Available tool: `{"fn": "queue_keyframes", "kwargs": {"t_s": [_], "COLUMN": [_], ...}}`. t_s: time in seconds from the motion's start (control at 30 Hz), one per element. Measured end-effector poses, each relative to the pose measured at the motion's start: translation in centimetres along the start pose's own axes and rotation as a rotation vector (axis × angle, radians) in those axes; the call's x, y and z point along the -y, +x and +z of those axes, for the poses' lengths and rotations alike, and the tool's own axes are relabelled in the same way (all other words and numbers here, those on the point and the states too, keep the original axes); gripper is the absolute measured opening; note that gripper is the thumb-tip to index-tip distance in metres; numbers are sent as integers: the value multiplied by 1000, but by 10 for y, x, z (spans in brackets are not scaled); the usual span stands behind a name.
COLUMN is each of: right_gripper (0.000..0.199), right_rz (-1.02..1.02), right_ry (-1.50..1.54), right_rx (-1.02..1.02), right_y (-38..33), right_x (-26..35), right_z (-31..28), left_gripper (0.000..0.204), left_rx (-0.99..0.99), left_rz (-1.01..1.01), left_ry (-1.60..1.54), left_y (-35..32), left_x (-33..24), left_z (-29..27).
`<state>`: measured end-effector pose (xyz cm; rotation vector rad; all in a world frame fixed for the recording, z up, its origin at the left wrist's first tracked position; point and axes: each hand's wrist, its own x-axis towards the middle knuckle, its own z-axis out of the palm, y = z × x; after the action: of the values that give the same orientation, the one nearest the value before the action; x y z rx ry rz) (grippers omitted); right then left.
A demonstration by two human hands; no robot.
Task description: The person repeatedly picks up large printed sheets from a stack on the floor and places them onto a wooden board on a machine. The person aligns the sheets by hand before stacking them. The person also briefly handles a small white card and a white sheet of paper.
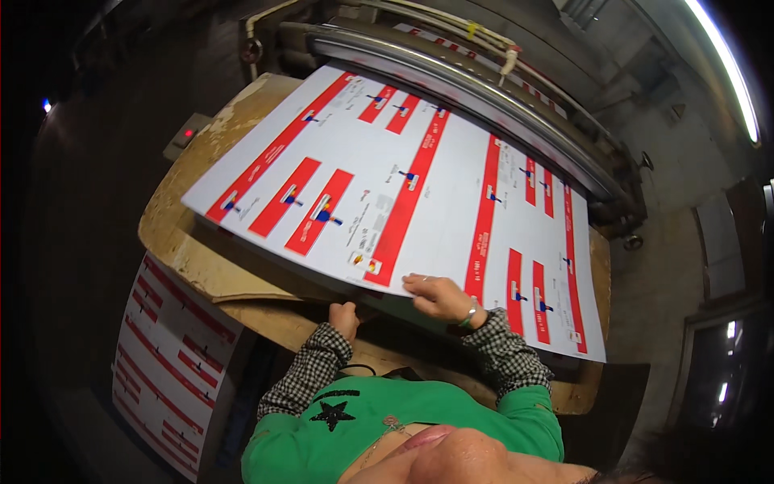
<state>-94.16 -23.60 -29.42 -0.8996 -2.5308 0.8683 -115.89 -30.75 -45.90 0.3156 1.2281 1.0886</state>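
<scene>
The right hand (pixel 439 298) pinches the near edge of the printed sheet (pixel 455 202), which reaches the far roller (pixel 463 101), apparently guiding it, while the left hand (pixel 344 320) curls nearby, hold unclear, and the next move probably needs square alignment.

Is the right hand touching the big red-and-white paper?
Touching: in the head view, the right hand has its fingers on the near edge of the big paper, with no gap showing.
</scene>
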Motion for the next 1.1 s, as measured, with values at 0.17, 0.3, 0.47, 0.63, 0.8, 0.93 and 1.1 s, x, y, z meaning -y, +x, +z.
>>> {"fn": "queue_keyframes", "kwargs": {"t_s": [0.17,0.3,0.47,0.63,0.8,0.93,1.1], "right_gripper": [33,37,26,112,99,89,49], "right_rz": [107,343,165,258,250,272,210], "right_ry": [-42,-65,-311,-449,-310,-280,-195], "right_rx": [132,45,-263,199,154,197,175], "right_y": [-4,21,39,11,3,3,4], "right_x": [-27,-62,-118,-19,-29,-33,-47], "right_z": [28,29,35,57,48,51,49], "left_gripper": [27,30,28,10,3,7,1], "left_rx": [105,139,113,94,292,288,273], "left_rz": [41,34,67,19,61,21,25], "left_ry": [-273,-243,-190,-198,-232,-216,-244], "left_y": [-26,-35,-24,-40,-24,-22,-22], "left_x": [-28,-30,-35,-41,-22,-22,-22], "left_z": [24,19,39,36,13,12,18]}}
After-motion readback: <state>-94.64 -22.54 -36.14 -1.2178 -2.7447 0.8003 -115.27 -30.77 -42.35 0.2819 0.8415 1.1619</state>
